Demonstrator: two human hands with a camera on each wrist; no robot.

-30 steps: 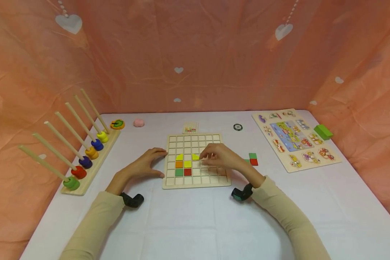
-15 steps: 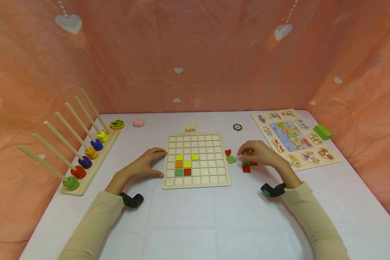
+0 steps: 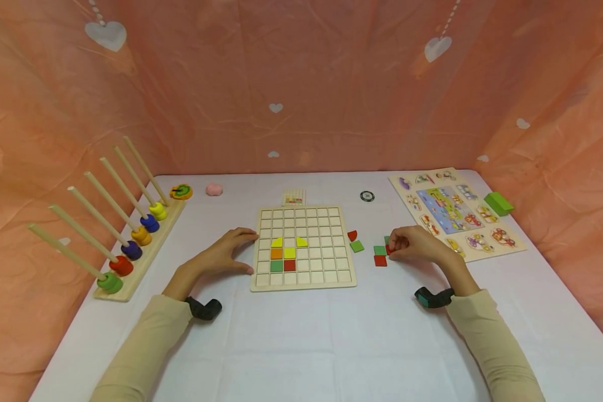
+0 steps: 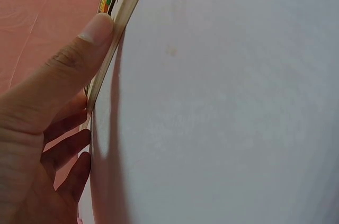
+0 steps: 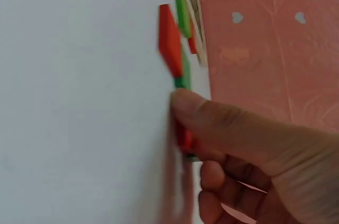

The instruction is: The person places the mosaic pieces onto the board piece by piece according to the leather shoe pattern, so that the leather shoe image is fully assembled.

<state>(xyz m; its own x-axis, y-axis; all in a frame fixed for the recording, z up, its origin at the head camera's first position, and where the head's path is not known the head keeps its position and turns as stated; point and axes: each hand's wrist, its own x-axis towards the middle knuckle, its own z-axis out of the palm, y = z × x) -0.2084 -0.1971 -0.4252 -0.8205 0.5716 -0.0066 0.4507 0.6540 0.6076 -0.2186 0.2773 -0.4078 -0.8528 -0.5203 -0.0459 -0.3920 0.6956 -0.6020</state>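
Note:
A wooden grid board (image 3: 326,279) lies mid-table with several coloured tiles in its cells: two yellow shaped pieces, an orange tile (image 3: 277,254), a yellow tile (image 3: 289,253), a green tile (image 3: 277,267) and a red tile (image 3: 289,266). My left hand (image 3: 224,252) touches the board's left edge with thumb and fingertips, fingers spread. Right of the board, my right hand (image 3: 416,245) pinches a red square tile (image 5: 184,138), partly hidden by the thumb. Near it lie a green tile (image 3: 379,250), another red tile (image 3: 380,261), a green tile (image 3: 357,246) and a red rounded piece (image 3: 352,235).
A small pattern card (image 3: 294,197) lies behind the board. A peg rack with coloured rings (image 3: 130,279) stands at left; a picture puzzle (image 3: 457,215) and a green block (image 3: 499,204) are at right. A poker chip (image 3: 367,196) and a pink piece (image 3: 214,190) lie at the back.
My right hand has left the board, moved right to the loose tiles and taken hold of a red square tile. The left hand has stayed at the board's edge.

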